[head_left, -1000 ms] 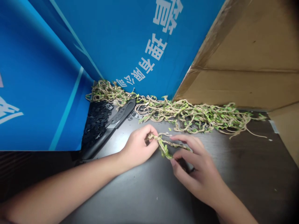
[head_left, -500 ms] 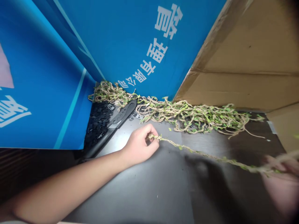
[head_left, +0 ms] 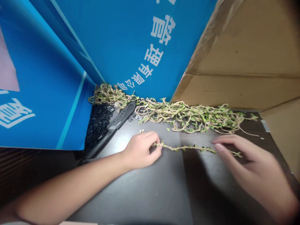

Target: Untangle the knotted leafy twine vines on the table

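Note:
My left hand [head_left: 143, 150] is closed in a pinch on one strand of leafy twine [head_left: 181, 148], a tan cord with small green leaves. A short frayed end [head_left: 141, 131] shows above its knuckles. The strand runs right across the dark tabletop and passes beneath my right hand [head_left: 252, 168]. That hand is loosely curved, thumb and forefinger tips close together just above the strand, apparently not gripping it. Part of the strand shows in the gap between thumb and forefinger. Behind both hands lies a tangled heap of the same leafy twine [head_left: 199, 117].
A smaller twine bundle [head_left: 109, 93] lies at the back left. Near it are a black-handled tool [head_left: 112, 128] and a pile of small black pieces [head_left: 95, 122]. Blue printed panels [head_left: 131, 40] and a cardboard box wall [head_left: 246, 59] border the work surface [head_left: 131, 197].
My right hand has come left from the far right edge to above the strand. The strand, stretched out before, now lies slacker and more level. My left hand keeps its pinch.

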The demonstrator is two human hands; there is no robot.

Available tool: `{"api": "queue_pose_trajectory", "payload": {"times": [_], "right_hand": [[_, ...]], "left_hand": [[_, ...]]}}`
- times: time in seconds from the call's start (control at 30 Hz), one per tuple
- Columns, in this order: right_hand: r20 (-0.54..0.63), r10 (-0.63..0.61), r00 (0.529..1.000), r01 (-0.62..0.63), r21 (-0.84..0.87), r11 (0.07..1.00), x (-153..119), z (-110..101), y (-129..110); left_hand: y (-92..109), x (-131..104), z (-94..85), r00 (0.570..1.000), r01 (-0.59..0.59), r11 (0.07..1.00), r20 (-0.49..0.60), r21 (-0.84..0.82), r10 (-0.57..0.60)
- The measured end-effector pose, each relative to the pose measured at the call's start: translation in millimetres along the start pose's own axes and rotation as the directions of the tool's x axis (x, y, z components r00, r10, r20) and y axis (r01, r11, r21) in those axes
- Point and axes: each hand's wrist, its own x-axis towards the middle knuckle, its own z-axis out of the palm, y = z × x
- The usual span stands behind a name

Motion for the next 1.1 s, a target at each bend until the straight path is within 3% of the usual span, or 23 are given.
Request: {"api": "queue_pose_trajectory", "payload": {"times": [0.07,0.17,0.3,0.37,0.43,0.53,0.6,0.73,1.1], "right_hand": [[0.179,-0.127,0.976,0.086,0.217,0.972,15,23,-34],[0.346,-0.22,0.912,0.06,0.417,0.907,33,59,-64],[0.505,-0.261,0.823,-0.157,0.642,0.75,50,93,-66],[0.543,-0.304,0.783,-0.162,0.648,0.744,58,99,-59],[0.508,-0.316,0.801,-0.061,0.595,0.802,62,100,-52],[0.373,-0.297,0.879,0.091,0.48,0.873,61,103,-43],[0.283,-0.339,0.897,0.202,0.42,0.885,57,106,-39],[0.198,-0.459,0.866,0.375,0.351,0.858,50,111,-32],[0.187,-0.555,0.811,0.546,0.098,0.832,42,107,-33]], "left_hand": [[0,0,-1.3,1.0,-0.025,0.999,0.0,0.033,0.025],[0,-1,-2.9,0.999,-0.045,0.998,0.003,0.034,0.045],[-1,-3,-3.1,0.998,-0.05,0.999,-0.039,0.0,0.05],[0,-4,-3.7,0.996,-0.068,0.998,-0.054,-0.001,0.068],[2,-4,-5.3,0.996,-0.083,0.997,-0.038,0.005,0.083],[3,-2,-8.8,0.997,-0.073,0.997,0.014,0.01,0.072],[2,1,-10.7,0.997,-0.068,0.998,0.038,0.012,0.068],[-4,5,-12.0,0.995,-0.069,0.998,0.072,0.003,0.068],[-6,3,-13.6,0.991,-0.094,0.994,0.086,-0.056,0.099]]}}
